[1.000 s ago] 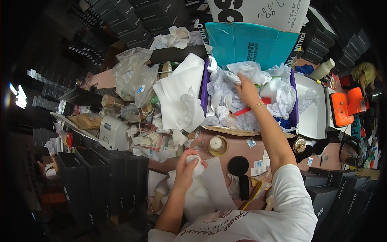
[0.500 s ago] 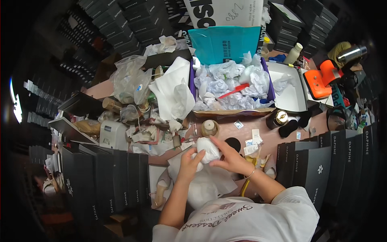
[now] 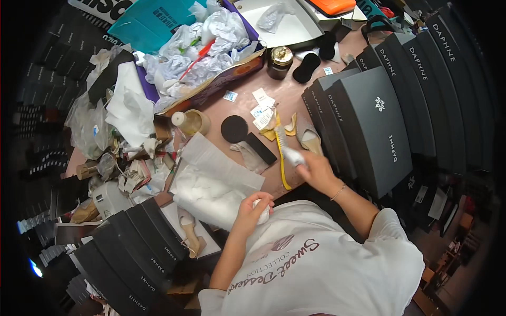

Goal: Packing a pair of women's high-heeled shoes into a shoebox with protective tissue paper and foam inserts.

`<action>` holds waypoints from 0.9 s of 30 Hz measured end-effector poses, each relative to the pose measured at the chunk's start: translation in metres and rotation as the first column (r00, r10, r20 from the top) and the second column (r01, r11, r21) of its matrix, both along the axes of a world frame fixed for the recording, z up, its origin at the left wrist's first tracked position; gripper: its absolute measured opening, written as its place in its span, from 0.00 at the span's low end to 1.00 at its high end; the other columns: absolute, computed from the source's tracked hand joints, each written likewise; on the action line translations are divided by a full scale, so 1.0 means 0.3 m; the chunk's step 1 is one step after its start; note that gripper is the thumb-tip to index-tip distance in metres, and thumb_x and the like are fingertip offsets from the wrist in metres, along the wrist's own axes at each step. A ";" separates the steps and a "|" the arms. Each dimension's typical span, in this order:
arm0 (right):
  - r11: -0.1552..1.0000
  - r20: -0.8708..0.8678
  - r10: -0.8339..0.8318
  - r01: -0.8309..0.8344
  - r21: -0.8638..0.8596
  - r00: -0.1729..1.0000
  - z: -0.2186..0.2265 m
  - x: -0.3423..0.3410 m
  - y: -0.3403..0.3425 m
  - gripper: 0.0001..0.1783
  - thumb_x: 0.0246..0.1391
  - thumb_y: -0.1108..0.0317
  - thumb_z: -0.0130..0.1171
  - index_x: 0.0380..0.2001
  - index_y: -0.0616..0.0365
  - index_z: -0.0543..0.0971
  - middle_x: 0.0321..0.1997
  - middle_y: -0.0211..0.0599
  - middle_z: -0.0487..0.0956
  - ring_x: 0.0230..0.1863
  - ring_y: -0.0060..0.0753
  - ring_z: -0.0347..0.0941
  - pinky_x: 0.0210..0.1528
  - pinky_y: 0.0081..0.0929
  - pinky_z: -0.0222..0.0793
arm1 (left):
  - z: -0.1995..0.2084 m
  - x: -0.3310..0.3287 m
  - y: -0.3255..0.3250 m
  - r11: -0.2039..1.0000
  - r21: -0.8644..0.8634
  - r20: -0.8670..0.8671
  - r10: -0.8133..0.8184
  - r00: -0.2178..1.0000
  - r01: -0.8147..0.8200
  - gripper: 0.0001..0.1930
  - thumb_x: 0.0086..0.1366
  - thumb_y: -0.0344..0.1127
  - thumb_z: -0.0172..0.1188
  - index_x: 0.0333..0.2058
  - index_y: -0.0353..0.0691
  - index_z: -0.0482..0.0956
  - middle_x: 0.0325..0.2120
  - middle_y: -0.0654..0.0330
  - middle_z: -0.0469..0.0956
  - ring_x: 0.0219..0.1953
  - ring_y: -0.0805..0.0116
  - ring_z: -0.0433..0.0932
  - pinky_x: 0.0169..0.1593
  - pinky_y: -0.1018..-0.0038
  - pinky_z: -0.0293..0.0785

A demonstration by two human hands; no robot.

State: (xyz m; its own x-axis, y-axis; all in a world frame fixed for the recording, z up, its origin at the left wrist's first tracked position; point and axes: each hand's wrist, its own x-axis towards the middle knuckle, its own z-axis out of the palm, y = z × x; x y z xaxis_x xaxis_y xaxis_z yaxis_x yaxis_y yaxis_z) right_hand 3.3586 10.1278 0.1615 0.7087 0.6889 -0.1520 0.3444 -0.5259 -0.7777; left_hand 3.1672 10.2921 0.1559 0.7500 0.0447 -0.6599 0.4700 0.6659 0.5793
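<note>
Currently the left hand (image 3: 252,209) is closed around a wad of white tissue (image 3: 263,213), held at the table's near edge beside a flat white paper sheet (image 3: 216,181). Right hand (image 3: 314,169) grips a small white object (image 3: 293,156), identity unclear, just beside a beige shoe (image 3: 310,141) and stacked dark boxes (image 3: 371,129).
</note>
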 end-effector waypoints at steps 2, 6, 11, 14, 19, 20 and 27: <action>0.989 0.306 -0.025 0.068 -0.129 0.952 -0.020 0.076 -0.100 0.16 0.44 0.75 0.58 0.41 0.60 0.76 0.44 0.44 0.74 0.44 0.50 0.72 0.42 0.38 0.71 | -0.012 0.050 -0.055 0.986 0.018 0.012 -0.163 0.986 0.163 0.10 0.65 0.36 0.56 0.40 0.35 0.75 0.29 0.61 0.76 0.29 0.75 0.75 0.34 0.80 0.73; 0.977 0.317 -0.043 0.107 -0.186 0.947 -0.169 0.035 -0.097 0.21 0.44 0.75 0.58 0.45 0.57 0.70 0.39 0.44 0.70 0.44 0.53 0.69 0.41 0.45 0.69 | -0.172 0.183 -0.218 0.911 0.282 0.028 -0.323 0.946 0.302 0.12 0.63 0.35 0.58 0.43 0.36 0.74 0.31 0.63 0.75 0.32 0.75 0.74 0.37 0.79 0.71; 0.993 0.327 -0.052 0.084 -0.086 0.944 -0.075 0.027 -0.064 0.19 0.42 0.76 0.60 0.41 0.58 0.74 0.39 0.44 0.72 0.42 0.51 0.71 0.42 0.40 0.70 | -0.451 0.395 -0.356 0.764 0.579 -0.040 -0.321 0.946 0.284 0.18 0.59 0.38 0.58 0.46 0.35 0.73 0.39 0.54 0.78 0.40 0.64 0.78 0.41 0.70 0.72; 0.992 0.337 -0.045 0.081 -0.092 0.941 -0.059 0.026 -0.101 0.17 0.42 0.77 0.60 0.39 0.59 0.75 0.39 0.44 0.73 0.41 0.50 0.73 0.40 0.38 0.70 | -0.537 0.509 -0.409 0.748 0.559 -0.162 -0.324 0.932 0.358 0.20 0.56 0.40 0.59 0.45 0.36 0.75 0.41 0.46 0.78 0.45 0.54 0.77 0.46 0.63 0.71; 0.989 0.266 -0.091 0.119 -0.090 0.960 -0.037 0.013 -0.094 0.21 0.42 0.78 0.59 0.44 0.59 0.74 0.40 0.44 0.73 0.39 0.49 0.74 0.39 0.37 0.71 | -0.583 0.528 -0.392 0.840 0.441 -0.145 -0.280 0.949 0.315 0.16 0.53 0.37 0.61 0.42 0.40 0.80 0.38 0.49 0.80 0.43 0.54 0.79 0.46 0.63 0.73; 0.990 0.265 -0.060 0.091 -0.106 0.962 -0.039 0.014 -0.092 0.23 0.42 0.78 0.60 0.46 0.58 0.74 0.40 0.44 0.73 0.38 0.49 0.74 0.39 0.36 0.71 | -0.602 0.521 -0.393 0.823 0.495 -0.142 -0.241 0.960 0.279 0.16 0.53 0.36 0.62 0.40 0.37 0.80 0.34 0.50 0.81 0.39 0.59 0.80 0.43 0.68 0.74; 0.935 0.324 0.225 -0.111 -0.336 0.919 0.033 0.023 -0.097 0.23 0.40 0.77 0.61 0.44 0.56 0.74 0.35 0.41 0.70 0.34 0.47 0.73 0.34 0.38 0.71 | -0.267 0.314 -0.276 0.886 0.309 0.059 -0.382 0.922 0.347 0.11 0.55 0.34 0.63 0.34 0.32 0.76 0.28 0.63 0.76 0.31 0.77 0.73 0.35 0.78 0.70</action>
